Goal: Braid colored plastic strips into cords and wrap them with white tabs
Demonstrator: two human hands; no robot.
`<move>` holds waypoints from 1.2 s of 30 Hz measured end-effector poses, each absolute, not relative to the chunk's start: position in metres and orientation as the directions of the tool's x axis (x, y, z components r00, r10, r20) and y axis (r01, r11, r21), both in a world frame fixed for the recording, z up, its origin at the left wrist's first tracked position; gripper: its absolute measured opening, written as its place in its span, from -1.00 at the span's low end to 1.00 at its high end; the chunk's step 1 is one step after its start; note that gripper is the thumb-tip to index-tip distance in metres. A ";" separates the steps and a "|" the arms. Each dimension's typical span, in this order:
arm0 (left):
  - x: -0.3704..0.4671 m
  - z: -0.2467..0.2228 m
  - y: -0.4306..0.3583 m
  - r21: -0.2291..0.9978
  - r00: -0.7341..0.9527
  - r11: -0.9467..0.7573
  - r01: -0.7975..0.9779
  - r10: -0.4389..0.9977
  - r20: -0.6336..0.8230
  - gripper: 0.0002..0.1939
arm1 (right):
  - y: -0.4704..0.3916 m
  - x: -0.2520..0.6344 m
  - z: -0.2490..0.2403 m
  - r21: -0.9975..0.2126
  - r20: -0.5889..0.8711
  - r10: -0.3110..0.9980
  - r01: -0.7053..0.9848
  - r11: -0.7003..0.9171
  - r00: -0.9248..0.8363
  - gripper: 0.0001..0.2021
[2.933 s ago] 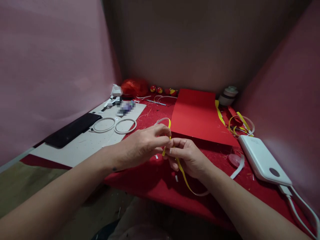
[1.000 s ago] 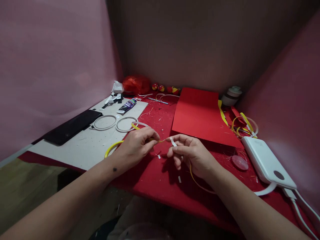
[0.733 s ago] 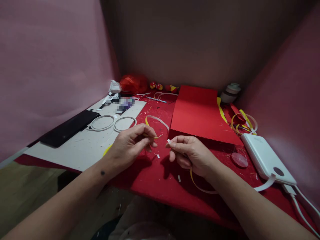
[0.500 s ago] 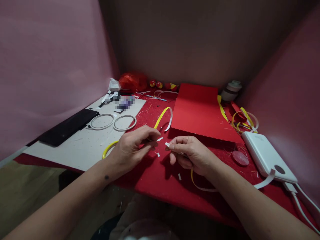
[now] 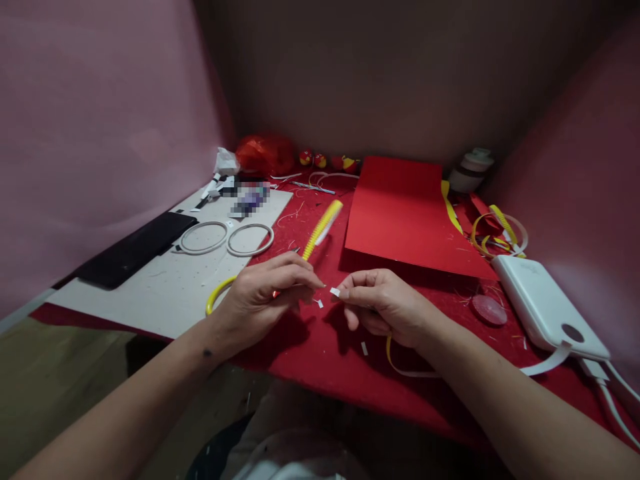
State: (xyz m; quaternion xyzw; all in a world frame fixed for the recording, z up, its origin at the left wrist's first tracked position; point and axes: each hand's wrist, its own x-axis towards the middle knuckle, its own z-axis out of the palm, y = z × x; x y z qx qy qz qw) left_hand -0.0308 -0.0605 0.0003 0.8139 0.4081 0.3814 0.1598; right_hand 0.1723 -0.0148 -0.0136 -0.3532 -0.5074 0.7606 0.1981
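Observation:
My right hand (image 5: 383,303) pinches a small white piece (image 5: 335,291) between thumb and forefinger, above the red table cover (image 5: 300,357). To its left, my left hand (image 5: 267,290) has its fingers curled, and what they hold is mostly hidden. A yellow ribbed strip (image 5: 320,233) rises just behind my left hand. Beside that wrist is a yellow ring (image 5: 216,293), partly covered by the hand. Small white scraps (image 5: 365,349) lie between and below the hands. A thin yellow and white strip (image 5: 400,370) curves out under my right hand.
A red board (image 5: 405,213) lies behind my right hand, with a white power bank (image 5: 550,307) to its right. At left, two pale rings (image 5: 250,240) and a black flat object (image 5: 137,250) rest on a grey board (image 5: 145,300). A jar (image 5: 471,170) stands at the back right.
The yellow strip behind my left hand has straightened and turned. The white sliver at my left fingertips no longer shows. My right hand keeps its pinch, and the view has shifted slightly.

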 end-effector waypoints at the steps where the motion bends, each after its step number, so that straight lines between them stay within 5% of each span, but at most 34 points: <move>1: -0.031 0.001 -0.062 0.582 0.383 -0.636 0.506 0.771 0.509 -0.84 | -0.015 0.172 -0.013 -0.909 -0.344 0.654 0.066 -0.411 -0.674 -0.86; 9: -0.029 0.004 -0.063 0.686 0.511 -0.629 0.367 0.752 0.416 -0.82 | -0.017 0.172 -0.014 -0.882 -0.405 0.591 0.130 -0.452 -0.697 -0.92; 15: -0.027 -0.001 -0.064 0.771 0.400 -0.467 0.434 0.866 0.300 -0.79 | -0.018 0.171 -0.015 -0.890 -0.408 0.602 0.151 -0.431 -0.686 -0.86; 23: -0.023 -0.014 -0.061 0.792 0.349 -0.482 0.375 0.865 0.361 -0.62 | -0.021 0.166 -0.013 -0.911 -0.397 0.636 0.202 -0.359 -0.661 -0.83; 36: -0.016 -0.006 -0.064 0.813 0.221 -0.353 0.463 0.934 0.280 -0.82 | -0.025 0.164 -0.017 -0.934 -0.357 0.724 0.207 -0.292 -0.590 -0.90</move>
